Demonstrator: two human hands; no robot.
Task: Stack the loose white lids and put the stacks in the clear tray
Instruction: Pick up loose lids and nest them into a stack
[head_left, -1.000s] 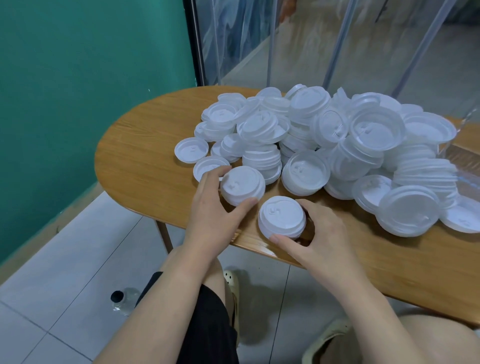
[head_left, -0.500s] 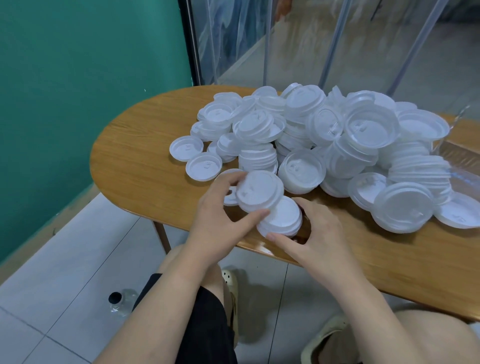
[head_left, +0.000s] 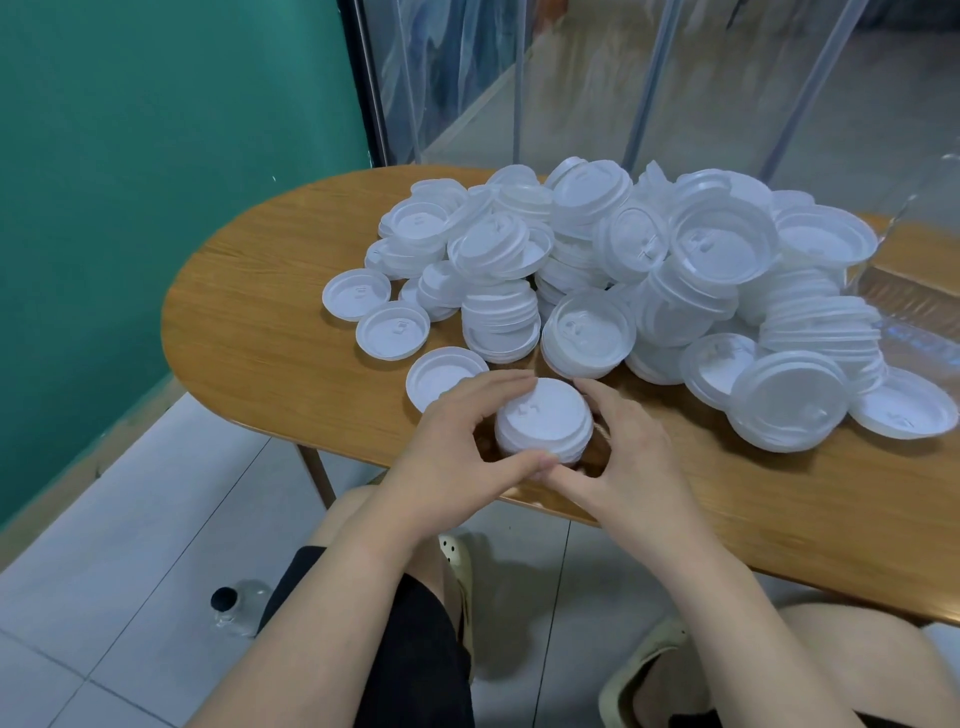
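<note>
A short stack of white lids (head_left: 544, 423) stands near the front edge of the wooden table (head_left: 249, 312). My left hand (head_left: 457, 457) curls round its left side and my right hand (head_left: 623, 457) round its right side, thumbs meeting in front. A large heap of loose white lids (head_left: 649, 270) covers the table behind. One single lid (head_left: 441, 376) lies just left of my fingers. The clear tray (head_left: 914, 291) shows at the right edge, partly behind the heap.
A green wall (head_left: 156, 182) runs along the left and clear plastic curtain strips (head_left: 519, 78) hang behind the table. A small bottle (head_left: 234, 608) lies on the tiled floor by my knees. Bare table top stretches at the left end.
My left hand lifted a small stack of lids from the left and set it on the stack by my right hand. Both hands now enclose the joined stack.
</note>
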